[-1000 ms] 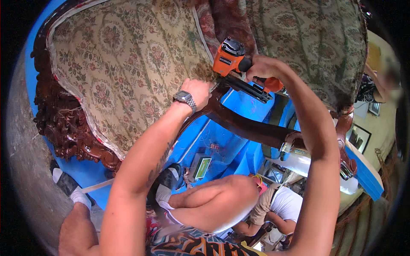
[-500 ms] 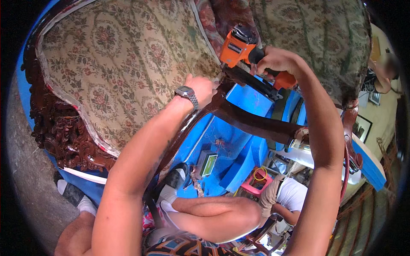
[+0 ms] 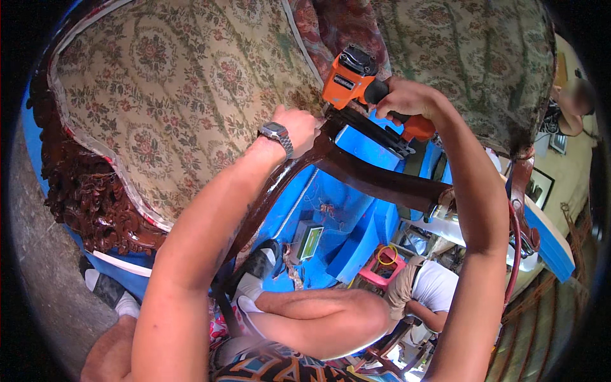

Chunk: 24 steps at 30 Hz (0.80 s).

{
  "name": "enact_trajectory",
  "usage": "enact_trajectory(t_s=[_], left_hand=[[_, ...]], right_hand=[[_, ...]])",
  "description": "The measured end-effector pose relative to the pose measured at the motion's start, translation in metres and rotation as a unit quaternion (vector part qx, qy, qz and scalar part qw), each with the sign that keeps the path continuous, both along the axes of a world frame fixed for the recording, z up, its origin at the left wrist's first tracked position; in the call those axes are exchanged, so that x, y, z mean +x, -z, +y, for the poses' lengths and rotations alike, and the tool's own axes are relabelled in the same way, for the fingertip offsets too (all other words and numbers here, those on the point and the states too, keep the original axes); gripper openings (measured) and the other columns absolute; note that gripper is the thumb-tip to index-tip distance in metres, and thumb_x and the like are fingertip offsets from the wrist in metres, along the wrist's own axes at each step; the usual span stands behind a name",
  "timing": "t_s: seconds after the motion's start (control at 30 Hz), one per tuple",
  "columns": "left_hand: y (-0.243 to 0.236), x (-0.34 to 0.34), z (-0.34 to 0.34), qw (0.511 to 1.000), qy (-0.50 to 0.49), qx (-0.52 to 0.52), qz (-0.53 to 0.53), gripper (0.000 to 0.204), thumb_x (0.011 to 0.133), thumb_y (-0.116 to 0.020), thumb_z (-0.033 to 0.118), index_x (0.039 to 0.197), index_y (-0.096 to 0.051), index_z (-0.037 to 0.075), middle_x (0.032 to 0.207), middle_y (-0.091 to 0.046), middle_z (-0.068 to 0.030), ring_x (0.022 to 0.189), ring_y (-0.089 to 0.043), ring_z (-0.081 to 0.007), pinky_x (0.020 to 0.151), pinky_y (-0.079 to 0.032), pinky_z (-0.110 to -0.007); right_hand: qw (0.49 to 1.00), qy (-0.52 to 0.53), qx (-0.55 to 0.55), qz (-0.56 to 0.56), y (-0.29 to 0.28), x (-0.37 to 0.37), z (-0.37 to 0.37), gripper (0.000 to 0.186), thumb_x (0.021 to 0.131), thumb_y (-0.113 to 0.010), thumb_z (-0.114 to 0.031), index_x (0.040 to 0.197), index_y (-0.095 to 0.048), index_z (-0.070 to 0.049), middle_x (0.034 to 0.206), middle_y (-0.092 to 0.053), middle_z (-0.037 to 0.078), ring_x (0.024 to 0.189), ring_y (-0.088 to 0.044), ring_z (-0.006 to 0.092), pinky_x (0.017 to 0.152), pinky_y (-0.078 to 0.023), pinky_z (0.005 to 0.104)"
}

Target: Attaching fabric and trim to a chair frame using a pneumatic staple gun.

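My right hand (image 3: pixel 407 102) is wrapped round the grip of an orange and black staple gun (image 3: pixel 347 81). Its nose meets the dark wooden frame (image 3: pixel 372 175) of a carved chair or sofa, where the floral fabric meets the wood. Right beside the nose is my left hand (image 3: pixel 298 129), wearing a metal wristwatch (image 3: pixel 276 132). Its fingers are curled at the edge of the floral upholstery fabric (image 3: pixel 184 83) and seem to grip it; the fingertips are mostly hidden. The fabric covers a broad panel bordered by a pale strip.
A second floral panel (image 3: pixel 471 63) stands at the upper right. Carved dark wood (image 3: pixel 95 204) borders the left side. Below the frame lie blue sheeting (image 3: pixel 344 210) and a small green-and-white box (image 3: pixel 309 242). Farther off are a pink stool (image 3: pixel 382 267), a red hose (image 3: pixel 514 248) and other people.
The staple gun has shifted slightly down and left in the picture with my right hand. My left hand stays at the fabric edge, and the whole view has moved a little.
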<state>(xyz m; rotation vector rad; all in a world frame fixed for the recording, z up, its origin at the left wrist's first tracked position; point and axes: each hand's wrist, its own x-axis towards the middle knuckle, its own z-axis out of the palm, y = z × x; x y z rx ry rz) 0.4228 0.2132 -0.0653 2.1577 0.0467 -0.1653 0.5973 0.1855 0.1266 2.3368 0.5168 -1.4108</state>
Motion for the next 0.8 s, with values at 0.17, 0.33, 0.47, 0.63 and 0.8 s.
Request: enact_trajectory(t_s=[0.17, 0.33, 0.47, 0.63, 0.8], left_hand=[[0.002, -0.002, -0.006, 0.999, -0.028, -0.035, 0.003, 0.029, 0.090, -0.050, 0.026, 0.091, -0.070, 0.005, 0.094, -0.067, -0.0173, 0.095, -0.063, -0.0347, 0.085, -0.040, -0.050], [0.002, -0.001, -0.005, 0.999, -0.017, -0.028, -0.008, 0.029, 0.091, -0.049, 0.023, 0.115, -0.065, 0.016, 0.091, -0.067, -0.0155, 0.092, -0.062, -0.0344, 0.080, -0.042, -0.052], [0.005, 0.003, -0.007, 0.999, -0.022, -0.019, -0.020, 0.030, 0.091, -0.049, 0.023, 0.116, -0.064, 0.017, 0.092, -0.067, -0.0146, 0.093, -0.062, -0.0334, 0.080, -0.042, -0.051], [0.002, 0.006, -0.006, 0.999, -0.034, 0.004, -0.030, 0.030, 0.092, -0.048, 0.024, 0.117, -0.064, 0.018, 0.093, -0.067, -0.0130, 0.094, -0.062, -0.0314, 0.080, -0.041, -0.050], [-0.009, -0.004, -0.010, 1.000, -0.024, 0.008, -0.017, 0.031, 0.092, -0.048, 0.026, 0.118, -0.063, 0.017, 0.092, -0.066, -0.0139, 0.094, -0.062, -0.0322, 0.082, -0.041, -0.049]], right_hand=[[1.000, 0.012, 0.005, 0.019, -0.002, -0.005, -0.005, 0.020, 0.064, -0.064, -0.006, 0.081, -0.057, 0.000, 0.058, -0.054, 0.002, 0.050, -0.054, 0.0128, 0.047, -0.043, 0.0288], [1.000, 0.018, 0.010, -0.005, 0.000, -0.003, -0.012, 0.017, 0.065, -0.065, -0.009, 0.077, -0.057, 0.000, 0.059, -0.055, 0.002, 0.050, -0.055, 0.0130, 0.047, -0.044, 0.0282], [0.999, 0.031, 0.036, 0.003, -0.001, -0.003, -0.014, 0.014, 0.064, -0.064, -0.009, 0.071, -0.057, 0.000, 0.058, -0.055, 0.003, 0.050, -0.055, 0.0130, 0.047, -0.043, 0.0287], [0.999, -0.022, 0.039, -0.016, -0.010, -0.011, -0.013, 0.013, 0.064, -0.062, -0.010, 0.068, -0.056, 0.000, 0.056, -0.054, 0.003, 0.048, -0.054, 0.0134, 0.047, -0.041, 0.0291], [0.998, -0.047, 0.036, -0.013, -0.015, -0.022, -0.023, 0.013, 0.063, -0.062, -0.010, 0.066, -0.055, 0.001, 0.055, -0.055, 0.004, 0.047, -0.054, 0.0134, 0.047, -0.041, 0.0293]])
